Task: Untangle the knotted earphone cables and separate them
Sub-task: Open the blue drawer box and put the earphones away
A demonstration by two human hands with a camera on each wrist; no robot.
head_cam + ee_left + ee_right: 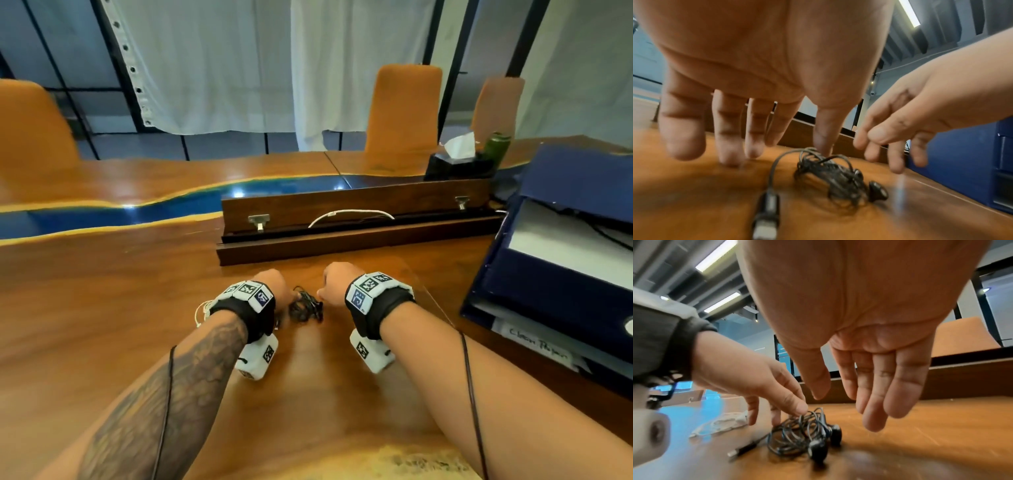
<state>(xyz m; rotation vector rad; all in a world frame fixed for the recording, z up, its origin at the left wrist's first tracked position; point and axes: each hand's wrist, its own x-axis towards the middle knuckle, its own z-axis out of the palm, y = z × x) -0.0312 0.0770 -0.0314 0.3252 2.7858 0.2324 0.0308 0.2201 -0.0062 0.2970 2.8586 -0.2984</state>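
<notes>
Black earphones: a tight bundle of thin black earphone cable (306,307) lies on the glossy wooden desk (102,308) between both hands, still knotted.
White earphones: a loose white cable (719,424) lies apart, beyond the left wrist.
Left hand (764,68): fingers (682,129) spread, thumb tip touching the bundle's top.
Right hand (859,321): fingers (900,386) straight and relaxed, just above, holding nothing.
Progress: colours seem separated; untangling the black bundle is left.

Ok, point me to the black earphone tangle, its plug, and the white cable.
black earphone tangle (801,433): right wrist view, on the middle of the looped cords.
plug (735,452): right wrist view, on the metal tip lying on the table.
white cable (719,425): right wrist view, on the bunched coil behind the left hand.
</notes>
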